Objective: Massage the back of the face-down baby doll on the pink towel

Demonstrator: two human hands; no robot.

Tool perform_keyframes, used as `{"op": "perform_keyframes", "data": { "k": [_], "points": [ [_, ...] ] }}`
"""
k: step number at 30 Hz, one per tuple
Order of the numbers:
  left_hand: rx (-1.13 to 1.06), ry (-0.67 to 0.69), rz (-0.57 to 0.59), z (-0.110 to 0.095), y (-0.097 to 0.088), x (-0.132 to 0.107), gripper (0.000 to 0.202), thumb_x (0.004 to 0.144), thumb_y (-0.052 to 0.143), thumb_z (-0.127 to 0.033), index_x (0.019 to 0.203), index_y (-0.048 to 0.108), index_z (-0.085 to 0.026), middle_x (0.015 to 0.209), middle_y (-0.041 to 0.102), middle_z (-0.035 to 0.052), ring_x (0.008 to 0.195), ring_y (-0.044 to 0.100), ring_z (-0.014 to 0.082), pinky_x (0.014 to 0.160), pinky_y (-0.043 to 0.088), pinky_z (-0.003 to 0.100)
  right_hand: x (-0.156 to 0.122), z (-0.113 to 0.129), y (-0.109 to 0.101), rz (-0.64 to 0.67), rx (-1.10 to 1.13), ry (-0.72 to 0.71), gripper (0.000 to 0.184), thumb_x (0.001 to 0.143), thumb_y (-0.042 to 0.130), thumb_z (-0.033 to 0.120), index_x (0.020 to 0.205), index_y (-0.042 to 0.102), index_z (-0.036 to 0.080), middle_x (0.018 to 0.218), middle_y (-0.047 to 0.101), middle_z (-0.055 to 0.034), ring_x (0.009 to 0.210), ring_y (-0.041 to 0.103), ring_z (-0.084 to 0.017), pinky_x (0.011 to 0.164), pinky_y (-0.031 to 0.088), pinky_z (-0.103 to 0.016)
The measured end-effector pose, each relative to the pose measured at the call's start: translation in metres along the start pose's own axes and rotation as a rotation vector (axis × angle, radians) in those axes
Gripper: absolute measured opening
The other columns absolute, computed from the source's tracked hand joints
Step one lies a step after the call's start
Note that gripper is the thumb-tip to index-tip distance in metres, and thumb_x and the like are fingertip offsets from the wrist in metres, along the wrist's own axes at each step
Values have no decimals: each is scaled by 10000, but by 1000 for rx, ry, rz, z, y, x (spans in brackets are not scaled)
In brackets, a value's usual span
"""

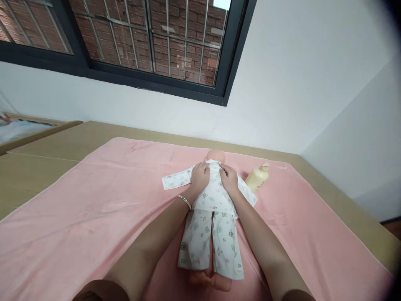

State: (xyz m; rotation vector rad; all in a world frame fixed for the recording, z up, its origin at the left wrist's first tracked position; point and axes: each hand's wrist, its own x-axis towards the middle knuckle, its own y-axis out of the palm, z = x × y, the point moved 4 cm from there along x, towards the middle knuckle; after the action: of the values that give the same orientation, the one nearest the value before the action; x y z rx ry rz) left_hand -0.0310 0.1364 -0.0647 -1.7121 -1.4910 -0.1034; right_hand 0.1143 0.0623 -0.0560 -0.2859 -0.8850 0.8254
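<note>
A baby doll (216, 156) lies stretched out on a pink blanket (125, 200), its head away from me and its bare feet towards me. It wears a white printed long-sleeved shirt (213, 194) and matching trousers (196, 242). At the left shoulder of the shirt, my left hand (200, 177) has its fingers curled on the cloth. My right hand (229, 179) does the same on the other side of the chest area, fingers bent onto the fabric. Parts of the fingertips are hidden. One sleeve (177, 179) reaches out flat to the left.
A pale yellow pump bottle (258, 176) lies tilted beside the doll's right-hand sleeve. The blanket covers a wooden surface (46, 154) set against a white wall (266, 96). Above is a dark-framed window (156, 77) with metal bars behind it.
</note>
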Motion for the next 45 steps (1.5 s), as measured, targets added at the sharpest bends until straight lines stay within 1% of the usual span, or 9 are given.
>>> {"op": "perform_keyframes", "data": {
  "k": [8, 13, 20, 29, 35, 38, 42, 43, 45],
  "points": [
    [-12, 5, 1, 0, 0, 1, 326, 912, 442, -165, 1085, 714, -213, 1148, 716, 56, 1124, 620, 221, 1064, 454, 411, 0, -2, 1, -2, 9, -2, 351, 885, 473, 296, 1110, 732, 222, 1175, 720, -46, 1125, 639, -235, 1053, 449, -417],
    [-15, 16, -11, 1, 0, 0, 323, 911, 444, -150, 1086, 711, -193, 1158, 714, 62, 1123, 617, 223, 1065, 452, 405, 0, -1, 0, -4, 16, -11, 356, 888, 464, 285, 1107, 735, 211, 1170, 722, -52, 1112, 643, -235, 1040, 458, -410],
    [-25, 19, -24, 1, 0, 1, 320, 906, 446, -144, 1081, 711, -187, 1151, 715, 66, 1115, 621, 222, 1061, 453, 401, -1, 1, -1, -8, 2, 1, 346, 896, 466, 291, 1103, 736, 226, 1173, 720, -40, 1122, 637, -235, 1042, 456, -407],
    [-41, 0, -22, -2, -3, 0, 307, 930, 435, -181, 1068, 709, -192, 1142, 719, 58, 1108, 621, 218, 1051, 453, 399, -1, 0, 0, -7, -4, -17, 391, 934, 406, 302, 1118, 734, 198, 1204, 708, -60, 1159, 623, -236, 1069, 428, -408],
    [-29, -3, -10, -2, -3, 1, 320, 949, 415, -208, 1070, 708, -164, 1163, 713, 81, 1121, 618, 227, 1054, 451, 405, 0, -1, 1, 14, -33, -14, 396, 948, 395, 309, 1117, 733, 190, 1198, 710, -63, 1155, 623, -229, 1065, 426, -390],
    [14, 15, 21, -4, -2, 2, 352, 974, 378, -235, 1098, 703, -178, 1191, 704, 79, 1152, 609, 229, 1067, 441, 413, 1, -1, 3, 68, -108, -5, 417, 975, 357, 303, 1179, 703, 195, 1265, 677, -64, 1223, 583, -229, 1103, 384, -400],
    [123, 72, 106, -10, -1, 3, 392, 999, 336, -271, 1192, 672, -207, 1311, 644, 81, 1270, 541, 255, 1111, 392, 467, 1, 3, 5, 200, -259, 9, 465, 1016, 287, 312, 1351, 581, 177, 1429, 550, -92, 1397, 416, -271, 1170, 259, -501],
    [137, 86, 114, -11, -1, 3, 388, 999, 341, -274, 1201, 667, -212, 1321, 638, 79, 1276, 537, 257, 1111, 388, 473, 1, 5, 5, 222, -282, 10, 469, 1022, 282, 317, 1379, 552, 179, 1453, 524, -93, 1419, 384, -275, 1176, 237, -518],
    [131, 112, 98, -13, -3, 2, 373, 997, 355, -277, 1165, 681, -215, 1286, 659, 74, 1240, 564, 246, 1096, 405, 457, 0, 10, 4, 242, -305, -17, 467, 1027, 276, 313, 1399, 528, 183, 1474, 500, -91, 1432, 366, -262, 1188, 207, -522]
  ]
}}
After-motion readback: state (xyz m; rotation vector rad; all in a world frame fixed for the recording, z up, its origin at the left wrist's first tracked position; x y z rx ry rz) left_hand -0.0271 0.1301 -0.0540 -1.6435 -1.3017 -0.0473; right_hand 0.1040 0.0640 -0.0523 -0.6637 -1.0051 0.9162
